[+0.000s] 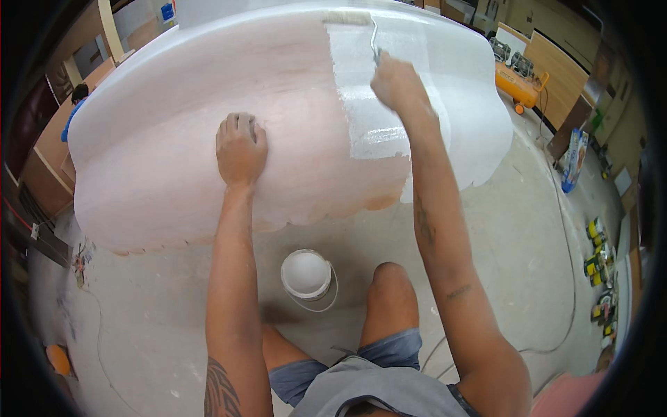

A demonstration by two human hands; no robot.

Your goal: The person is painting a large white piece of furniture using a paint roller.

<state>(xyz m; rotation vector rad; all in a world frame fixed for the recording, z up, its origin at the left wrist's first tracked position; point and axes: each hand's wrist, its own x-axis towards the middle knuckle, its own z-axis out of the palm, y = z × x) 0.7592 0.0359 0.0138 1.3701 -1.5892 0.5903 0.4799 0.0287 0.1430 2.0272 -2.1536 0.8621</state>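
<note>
A large curved panel (160,146) with a scalloped lower edge fills the view ahead of me. Its left part is dull pinkish white, while glossy wet white paint (379,104) covers the right part. My right hand (401,85) grips the handle of a paint roller (349,19), whose sleeve lies against the panel near its top edge. Against the pinkish area rests my left hand (240,149), its fingers curled; something greyish shows beside them, too hidden to name. Below the panel, a white bucket (306,274) of white paint stands on the floor, its wire handle hanging down.
An orange air compressor (517,87) stands beyond the panel at the right. Several yellow and black tools (599,260) lie along the right wall, near a blue and white bag (574,161). Cables (566,278) cross the floor (500,229). A person in blue (73,115) is at far left.
</note>
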